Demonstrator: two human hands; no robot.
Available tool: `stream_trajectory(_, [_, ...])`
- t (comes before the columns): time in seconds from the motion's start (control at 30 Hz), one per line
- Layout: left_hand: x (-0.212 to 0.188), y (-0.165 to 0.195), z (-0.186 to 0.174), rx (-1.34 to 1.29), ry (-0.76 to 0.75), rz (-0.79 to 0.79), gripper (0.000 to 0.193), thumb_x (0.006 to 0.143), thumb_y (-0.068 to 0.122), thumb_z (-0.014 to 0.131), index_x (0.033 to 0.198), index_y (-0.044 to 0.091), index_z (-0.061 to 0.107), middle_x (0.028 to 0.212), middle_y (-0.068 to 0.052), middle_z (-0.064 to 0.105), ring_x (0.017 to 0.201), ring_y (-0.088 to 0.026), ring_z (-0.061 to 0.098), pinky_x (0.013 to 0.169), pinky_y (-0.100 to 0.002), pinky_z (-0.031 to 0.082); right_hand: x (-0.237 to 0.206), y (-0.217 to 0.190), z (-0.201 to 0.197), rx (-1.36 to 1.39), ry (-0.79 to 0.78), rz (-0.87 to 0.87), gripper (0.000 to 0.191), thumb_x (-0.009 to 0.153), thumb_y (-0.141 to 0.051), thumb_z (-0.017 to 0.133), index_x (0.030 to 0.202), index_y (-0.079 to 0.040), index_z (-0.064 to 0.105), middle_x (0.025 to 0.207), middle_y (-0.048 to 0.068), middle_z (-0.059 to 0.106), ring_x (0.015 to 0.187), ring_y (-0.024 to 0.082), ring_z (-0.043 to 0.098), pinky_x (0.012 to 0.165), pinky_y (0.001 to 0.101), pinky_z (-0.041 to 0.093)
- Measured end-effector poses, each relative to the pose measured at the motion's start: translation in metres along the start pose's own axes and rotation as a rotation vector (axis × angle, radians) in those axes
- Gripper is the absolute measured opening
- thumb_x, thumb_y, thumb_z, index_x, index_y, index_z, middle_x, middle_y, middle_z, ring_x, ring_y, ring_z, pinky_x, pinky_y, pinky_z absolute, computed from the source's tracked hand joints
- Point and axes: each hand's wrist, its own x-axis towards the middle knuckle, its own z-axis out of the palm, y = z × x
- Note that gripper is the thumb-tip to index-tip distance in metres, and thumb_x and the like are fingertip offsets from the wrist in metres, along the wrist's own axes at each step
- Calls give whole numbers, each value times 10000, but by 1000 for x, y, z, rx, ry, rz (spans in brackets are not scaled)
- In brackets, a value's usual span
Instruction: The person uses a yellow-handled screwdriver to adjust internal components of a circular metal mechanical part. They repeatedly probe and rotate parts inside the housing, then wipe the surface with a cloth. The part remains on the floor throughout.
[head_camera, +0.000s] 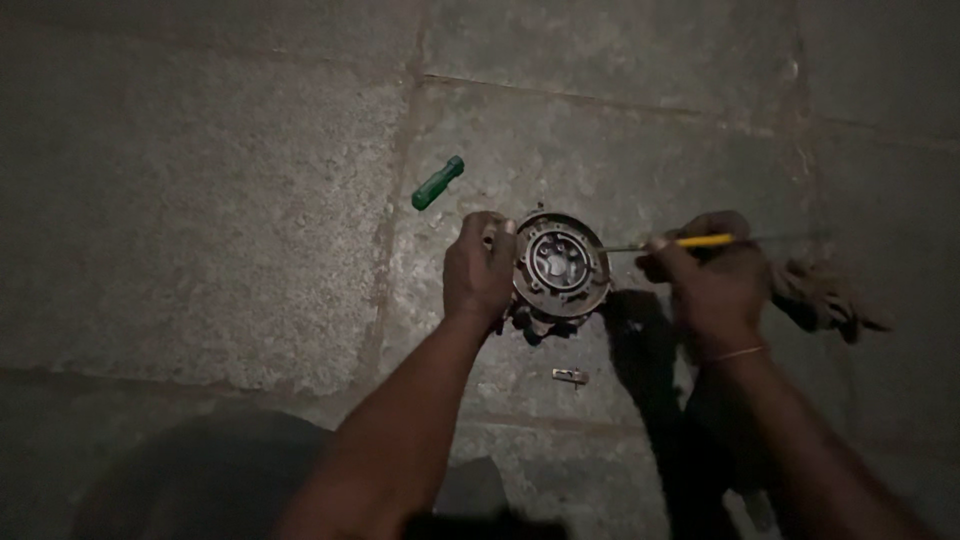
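Head view: we are looking down at a stone floor (200, 250). Nearest us, at six o'clock of the work, a small metal piece (569, 376) is lying loose. Our left hand (478, 272) is gripping the round rusty metal assembly (560, 268) by its nine o'clock rim; it looks heavy, stiff and greasy, so the rim seems the safest hold. Our right hand (712, 285) is closing around a yellow-handled tool (690, 242), its tip reaching the assembly's three o'clock edge. A rag (825, 298) is lying beyond. Farther off, at eleven o'clock, a green handle (438, 183) is resting.
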Motion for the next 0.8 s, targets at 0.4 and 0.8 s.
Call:
stream_trajectory(0.4, [0,-3,2,-4,47,82,366,982,401,594,1144,78,652,903,-179,758,822,-354,738,736,-456,548,-43,-3,21,-446,-173,-198,198,917,-149,698,1073,-44,762,909,116,792,805,148,761,699,295,589])
stream_trajectory(0.8, [-1,-2,2,-1,43,111,376,995,403,585,1151,67,653,853,-193,747,782,-348,745,707,-447,551,-46,1,17,-337,-217,-271,210,937,-128,672,1112,-49,758,974,130,806,888,158,780,779,280,592])
